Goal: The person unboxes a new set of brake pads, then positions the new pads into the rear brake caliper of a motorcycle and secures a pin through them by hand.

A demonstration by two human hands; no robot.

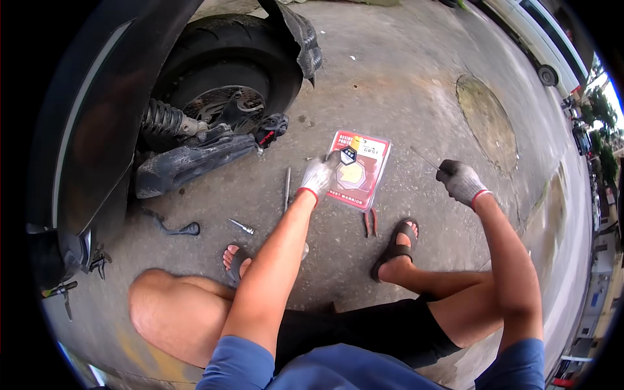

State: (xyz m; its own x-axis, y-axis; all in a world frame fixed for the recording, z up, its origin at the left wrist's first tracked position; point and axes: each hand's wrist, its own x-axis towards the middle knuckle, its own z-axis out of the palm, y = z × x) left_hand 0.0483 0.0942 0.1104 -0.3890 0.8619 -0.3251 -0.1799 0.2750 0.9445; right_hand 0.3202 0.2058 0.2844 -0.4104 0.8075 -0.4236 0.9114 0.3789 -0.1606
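My left hand (318,175), in a white work glove with a red cuff and dark fingertips, grips the left edge of a red and white blister pack (370,172). Its clear front shows a pale gold, many-sided piece. My right hand (463,182), gloved the same way, is closed around a thin metal rod-like tool (426,157), which points up and left toward the pack. The tool's handle end is hidden in the glove. Below the pack lie red-handled pliers (370,223), their upper part covered by it.
At the upper left stands a scooter's rear wheel (224,62) with a brake disc (227,104) and a coil spring (162,117). On the concrete lie a metal bar tool (287,185), a silver socket piece (242,226) and a black curved part (174,225). A white van (539,45) is parked far right.
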